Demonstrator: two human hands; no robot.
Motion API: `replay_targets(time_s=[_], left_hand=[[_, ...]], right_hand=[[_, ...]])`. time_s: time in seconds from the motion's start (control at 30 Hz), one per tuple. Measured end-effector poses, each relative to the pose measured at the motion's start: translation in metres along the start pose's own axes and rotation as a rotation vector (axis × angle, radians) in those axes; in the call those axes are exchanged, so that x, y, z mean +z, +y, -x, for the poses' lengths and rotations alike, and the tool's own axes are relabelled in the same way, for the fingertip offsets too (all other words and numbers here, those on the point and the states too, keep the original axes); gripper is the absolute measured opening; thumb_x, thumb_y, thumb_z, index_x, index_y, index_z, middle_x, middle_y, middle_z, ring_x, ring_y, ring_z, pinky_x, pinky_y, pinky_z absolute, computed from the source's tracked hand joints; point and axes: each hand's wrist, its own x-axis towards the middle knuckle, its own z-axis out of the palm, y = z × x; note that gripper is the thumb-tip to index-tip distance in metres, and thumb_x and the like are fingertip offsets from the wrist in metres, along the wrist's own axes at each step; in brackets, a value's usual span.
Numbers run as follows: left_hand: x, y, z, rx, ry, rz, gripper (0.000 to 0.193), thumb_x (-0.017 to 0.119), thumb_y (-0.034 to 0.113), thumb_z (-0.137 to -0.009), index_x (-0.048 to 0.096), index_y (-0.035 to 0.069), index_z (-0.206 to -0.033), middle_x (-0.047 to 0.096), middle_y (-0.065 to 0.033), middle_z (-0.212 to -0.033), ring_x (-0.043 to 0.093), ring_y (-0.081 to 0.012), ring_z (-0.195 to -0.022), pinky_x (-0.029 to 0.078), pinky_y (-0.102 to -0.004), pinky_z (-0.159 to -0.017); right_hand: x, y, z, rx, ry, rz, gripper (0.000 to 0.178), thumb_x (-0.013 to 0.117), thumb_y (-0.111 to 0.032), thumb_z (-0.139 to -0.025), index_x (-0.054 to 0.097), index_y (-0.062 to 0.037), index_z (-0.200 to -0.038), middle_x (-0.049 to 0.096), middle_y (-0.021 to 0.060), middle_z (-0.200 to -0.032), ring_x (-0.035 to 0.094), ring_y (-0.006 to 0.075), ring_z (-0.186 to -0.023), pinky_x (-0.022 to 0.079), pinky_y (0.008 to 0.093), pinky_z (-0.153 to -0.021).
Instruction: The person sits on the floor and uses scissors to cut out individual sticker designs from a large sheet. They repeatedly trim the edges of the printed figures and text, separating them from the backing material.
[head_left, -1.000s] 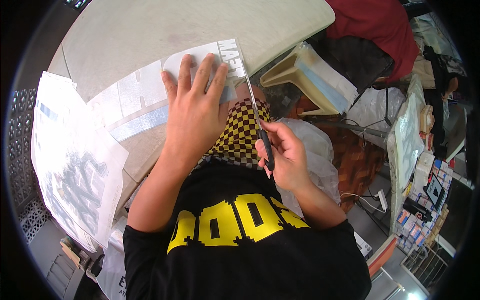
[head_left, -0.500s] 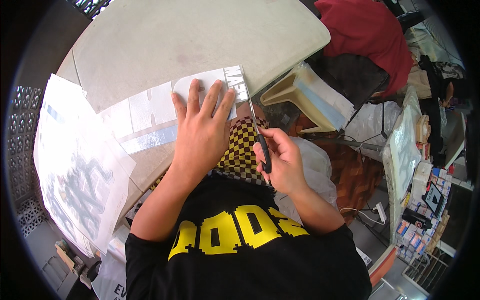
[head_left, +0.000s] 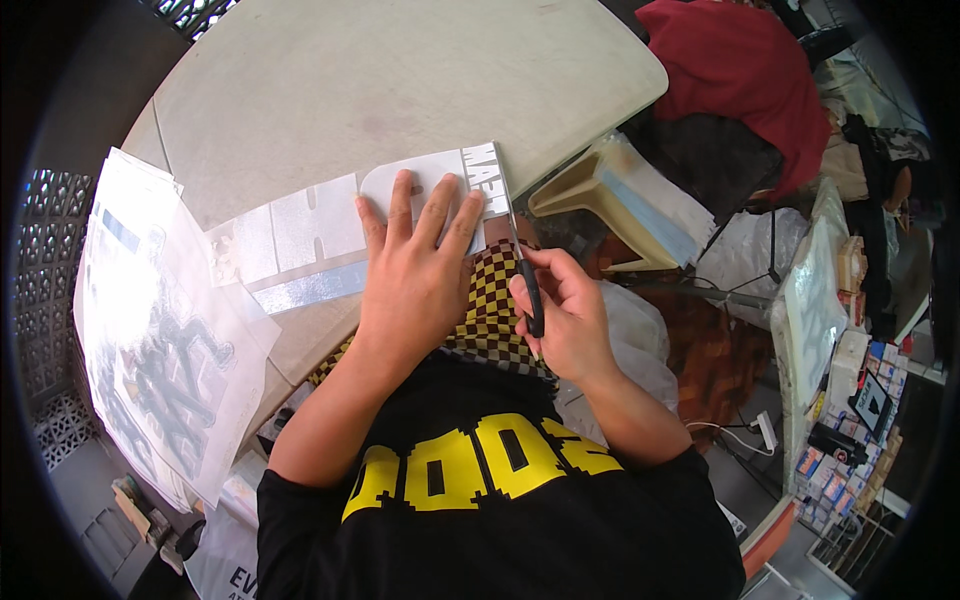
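Observation:
A pale film sheet [head_left: 292, 232] with large light letter shapes lies along the near edge of the table, its right end reaching past that edge over my lap. My left hand [head_left: 418, 275] presses flat on it, fingers spread. Black-handled scissors [head_left: 531, 298] are in my right hand [head_left: 568, 325], thumb and fingers in and around the handles. Their blades point away from me along the sheet's right end, beside a strip of white lettering. Whether the blades are closed cannot be made out.
Several larger printed film sheets [head_left: 170, 330] overlap on the table's left side and hang over its edge. Beyond the table's right corner stands a beige plastic stool [head_left: 570, 195] with papers on it. Red cloth [head_left: 735, 80] drapes behind. A white table [head_left: 400, 60] spreads ahead.
The film sheet and my left hand have shifted slightly right and toward me. The scissors' handles now sit a little closer to the sheet's right end.

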Motion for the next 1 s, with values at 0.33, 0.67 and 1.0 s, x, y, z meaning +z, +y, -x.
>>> replay_targets(time_s=[0.33, 0.67, 1.0], left_hand=[[-0.017, -0.014, 0.02, -0.115, 0.103, 0.023, 0.07, 0.077, 0.041, -0.084, 0.055, 0.008, -0.141, 0.051, -0.0194, -0.129, 0.047, -0.0401, -0.125, 0.022, -0.0719, -0.112], [-0.047, -0.066, 0.031, -0.14, 0.014, 0.158, 0.024, 0.069, 0.017, -0.094, 0.064, -0.002, -0.108, 0.058, -0.0181, -0.123, 0.055, -0.0382, -0.127, 0.03, -0.055, -0.117], [-0.037, -0.049, 0.027, -0.049, 0.056, 0.05, 0.036, 0.079, 0.021, -0.084, 0.067, 0.002, -0.112, 0.059, -0.0151, -0.124, 0.052, -0.0391, -0.124, 0.037, -0.0542, -0.113]], right_hand=[[-0.006, -0.002, 0.001, -0.013, -0.013, 0.025, 0.025, 0.068, -0.013, -0.099, 0.062, 0.0006, -0.119, 0.06, -0.0017, -0.075, 0.052, 0.0039, -0.059, 0.042, 0.0214, -0.053], [-0.051, -0.026, -0.061, -0.14, 0.048, 0.119, 0.031, 0.062, -0.007, -0.1, 0.06, -0.0038, -0.131, 0.061, 0.0012, -0.081, 0.054, 0.0059, -0.06, 0.039, 0.0209, -0.047], [-0.05, 0.011, -0.017, -0.19, -0.058, 0.129, 0.041, 0.066, -0.007, -0.098, 0.057, -0.0047, -0.138, 0.062, -0.0008, -0.084, 0.056, 0.0037, -0.064, 0.041, 0.0192, -0.049]])
